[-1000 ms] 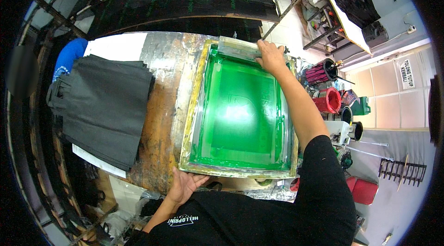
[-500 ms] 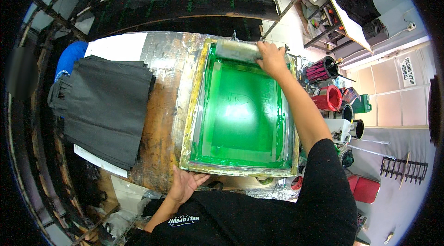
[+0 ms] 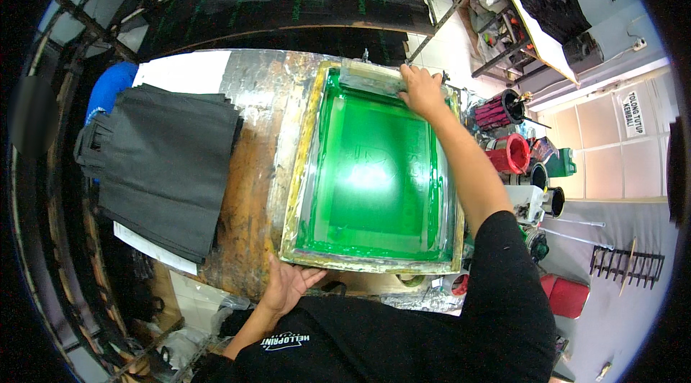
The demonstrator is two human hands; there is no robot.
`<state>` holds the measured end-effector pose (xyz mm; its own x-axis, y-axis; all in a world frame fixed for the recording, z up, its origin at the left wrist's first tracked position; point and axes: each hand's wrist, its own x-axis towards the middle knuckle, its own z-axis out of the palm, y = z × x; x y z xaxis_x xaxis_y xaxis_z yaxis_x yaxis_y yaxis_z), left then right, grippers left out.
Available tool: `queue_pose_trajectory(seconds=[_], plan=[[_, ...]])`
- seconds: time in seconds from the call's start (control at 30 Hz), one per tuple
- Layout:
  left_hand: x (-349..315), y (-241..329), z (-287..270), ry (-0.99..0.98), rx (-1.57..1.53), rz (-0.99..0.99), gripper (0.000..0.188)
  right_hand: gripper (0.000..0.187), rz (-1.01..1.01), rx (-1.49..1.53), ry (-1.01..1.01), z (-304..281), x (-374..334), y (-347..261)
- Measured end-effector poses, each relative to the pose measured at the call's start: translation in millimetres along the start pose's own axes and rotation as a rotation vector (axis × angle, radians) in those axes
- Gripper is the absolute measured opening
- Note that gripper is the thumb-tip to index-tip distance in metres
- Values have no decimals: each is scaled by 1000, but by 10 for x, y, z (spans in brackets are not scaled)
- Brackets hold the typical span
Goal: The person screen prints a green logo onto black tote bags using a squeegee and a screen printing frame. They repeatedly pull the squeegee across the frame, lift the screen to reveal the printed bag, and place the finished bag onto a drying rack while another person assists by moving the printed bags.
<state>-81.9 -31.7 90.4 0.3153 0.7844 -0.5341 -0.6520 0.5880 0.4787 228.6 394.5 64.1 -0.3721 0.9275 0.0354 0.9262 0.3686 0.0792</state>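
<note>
A printing screen [image 3: 371, 167] with a yellowed, paint-stained frame and a green mesh lies on the worktable [image 3: 252, 167]. At the far end of the screen, my right hand [image 3: 423, 89] is closed on the right end of a squeegee [image 3: 367, 75], a long greyish, partly see-through bar lying across the mesh. My left hand [image 3: 286, 288] is at the near left corner of the frame, its thumb raised and its fingers stretched along the near edge, touching it. Wet green ink lines the borders of the mesh, and faint outlines of a design show in it.
Left of the screen lies a stack of black fabric bags [image 3: 165, 167] over white sheets. A blue bundle [image 3: 109, 89] sits at the table's far left corner. Ink cans [image 3: 509, 152] and pots crowd the right side. Dark racks [image 3: 288, 8] stand beyond the table.
At the far end of the screen the squeegee has tilted, its pale broad face now showing less. My right hand has barely shifted; my left hand stays at the frame's near corner.
</note>
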Motion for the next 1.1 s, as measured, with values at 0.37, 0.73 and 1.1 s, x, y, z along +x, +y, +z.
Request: queue_pose_trajectory(seconds=[0.37,0.73,1.1], plan=[[3,52,69,29,74,-15,120,65,10,-42,30,44,58,20],[44,10,33,46,-16,-14,109,64,-30,42,127,-16,-57,52],[49,3,12,53,-24,-26,108,66,39,13,82,-47,-7,113]])
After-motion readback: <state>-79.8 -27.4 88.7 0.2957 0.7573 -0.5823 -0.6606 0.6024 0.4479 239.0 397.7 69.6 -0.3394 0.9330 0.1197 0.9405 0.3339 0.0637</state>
